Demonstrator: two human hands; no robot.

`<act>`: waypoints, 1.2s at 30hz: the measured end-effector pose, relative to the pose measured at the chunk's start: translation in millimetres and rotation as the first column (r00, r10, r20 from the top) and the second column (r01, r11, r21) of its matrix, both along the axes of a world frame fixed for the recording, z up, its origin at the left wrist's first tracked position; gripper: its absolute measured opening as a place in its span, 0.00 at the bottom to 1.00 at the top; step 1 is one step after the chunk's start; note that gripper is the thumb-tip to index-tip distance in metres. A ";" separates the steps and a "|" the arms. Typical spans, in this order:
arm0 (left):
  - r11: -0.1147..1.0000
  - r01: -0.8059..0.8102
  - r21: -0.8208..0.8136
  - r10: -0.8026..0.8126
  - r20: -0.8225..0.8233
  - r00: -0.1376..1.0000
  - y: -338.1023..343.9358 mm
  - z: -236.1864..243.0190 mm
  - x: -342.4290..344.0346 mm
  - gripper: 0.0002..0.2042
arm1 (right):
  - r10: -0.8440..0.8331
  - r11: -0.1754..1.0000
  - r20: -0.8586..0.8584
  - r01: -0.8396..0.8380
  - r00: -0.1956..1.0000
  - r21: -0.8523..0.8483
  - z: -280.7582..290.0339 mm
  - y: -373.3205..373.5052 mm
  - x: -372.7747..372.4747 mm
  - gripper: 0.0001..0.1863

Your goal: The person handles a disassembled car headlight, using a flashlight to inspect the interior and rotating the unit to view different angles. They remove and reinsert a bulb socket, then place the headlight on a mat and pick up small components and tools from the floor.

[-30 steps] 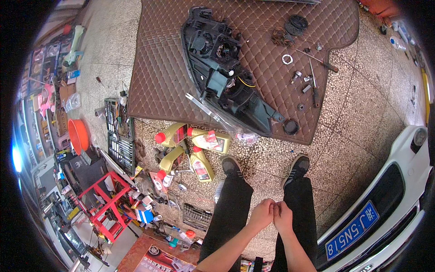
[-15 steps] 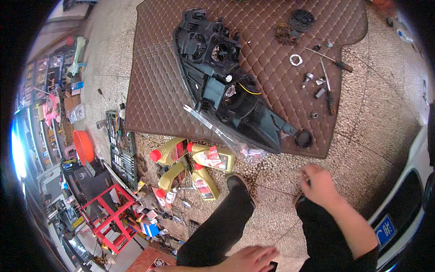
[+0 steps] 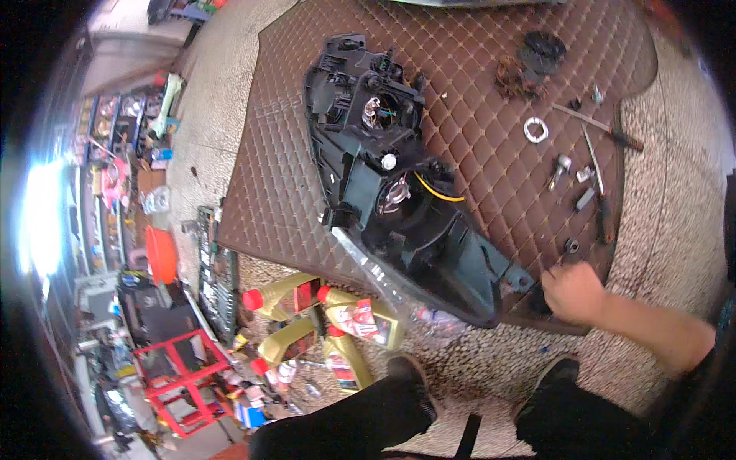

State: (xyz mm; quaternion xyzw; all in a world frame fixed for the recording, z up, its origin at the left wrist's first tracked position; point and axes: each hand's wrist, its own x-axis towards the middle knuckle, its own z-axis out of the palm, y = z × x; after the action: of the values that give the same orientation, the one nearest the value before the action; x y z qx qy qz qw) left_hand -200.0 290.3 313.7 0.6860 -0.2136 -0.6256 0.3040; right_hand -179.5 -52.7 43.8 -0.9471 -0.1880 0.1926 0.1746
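A black car headlight assembly (image 3: 452, 245) lies on the quilted brown mat (image 3: 276, 176), its back side up. Bulb sockets and a yellow wire (image 3: 441, 192) show on it. At the headlight's lower right end, my right hand (image 3: 576, 295) is down at the mat with its fingers curled closed. They are on a round black cap (image 3: 539, 302), which the hand largely covers. My left hand is out of view.
On the mat's right lie a white ring (image 3: 536, 130), a bulb (image 3: 559, 170), a screwdriver (image 3: 602, 201) and a second screwdriver (image 3: 627, 139). Several gold oil bottles (image 3: 360, 318) stand or lie near my left foot. A red frame (image 3: 184, 383) and socket set (image 3: 218, 284) are left.
My right hand has moved from above my right knee forward to the black cap at the headlight's end. My left hand has left the view. The view has shifted.
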 end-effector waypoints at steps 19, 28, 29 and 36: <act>0.967 0.256 -0.015 -0.245 0.236 0.940 -2.5 17.0 -25.1 0.24 | -0.186 0.957 -0.177 0.137 0.966 -0.257 -7.3 -11.3 -26.2 0.22; 0.970 0.230 0.077 -0.242 0.262 0.934 -8.2 20.9 -23.9 0.26 | -0.134 0.967 -0.229 0.076 0.964 -0.244 -26.3 -38.0 -24.6 0.18; 0.972 0.222 0.080 -0.236 0.262 0.936 -8.6 21.5 -22.6 0.26 | -0.144 0.964 -0.227 0.085 0.963 -0.250 -25.7 -38.2 -23.7 0.17; 0.970 0.231 0.081 -0.244 0.254 0.936 -10.9 21.4 -24.9 0.26 | -0.248 0.947 -0.142 0.209 0.958 -0.244 -25.9 -57.0 -21.6 0.11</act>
State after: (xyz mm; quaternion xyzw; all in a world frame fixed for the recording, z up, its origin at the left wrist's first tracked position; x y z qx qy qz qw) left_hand -224.8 279.4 335.2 0.7393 -0.3173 -0.5666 0.1780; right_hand -201.1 -109.7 17.9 -0.9562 -0.0378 0.2717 0.1020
